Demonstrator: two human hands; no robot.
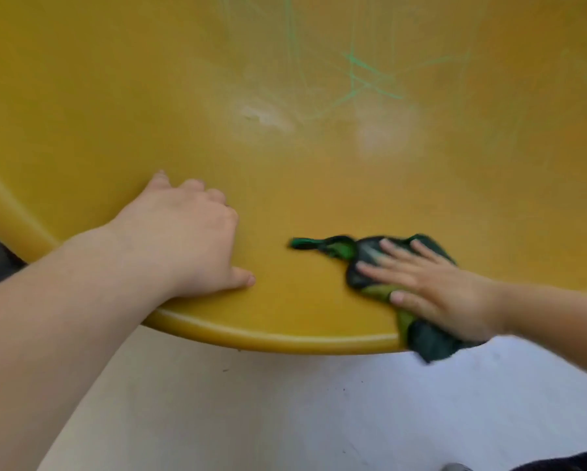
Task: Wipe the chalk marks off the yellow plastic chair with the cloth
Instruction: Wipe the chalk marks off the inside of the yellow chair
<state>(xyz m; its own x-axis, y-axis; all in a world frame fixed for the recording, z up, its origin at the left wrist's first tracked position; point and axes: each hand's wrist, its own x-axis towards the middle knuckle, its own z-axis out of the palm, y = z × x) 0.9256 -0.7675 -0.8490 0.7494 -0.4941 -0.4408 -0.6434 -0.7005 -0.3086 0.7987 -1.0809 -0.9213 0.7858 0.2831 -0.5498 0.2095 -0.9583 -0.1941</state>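
Both your hands are sitting near the front edge of the yellow chair [285, 205]: left hand [187, 232] bracing, fingers loose; right hand [434, 290] pressing the cloth [339, 248], fingers wide. Keep it flat while pushing up to the green chalk marks [363, 79].

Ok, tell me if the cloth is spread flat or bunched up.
Bunched: the cloth lies crumpled under the flat right hand, a twisted end trailing left, another over the chair's edge.
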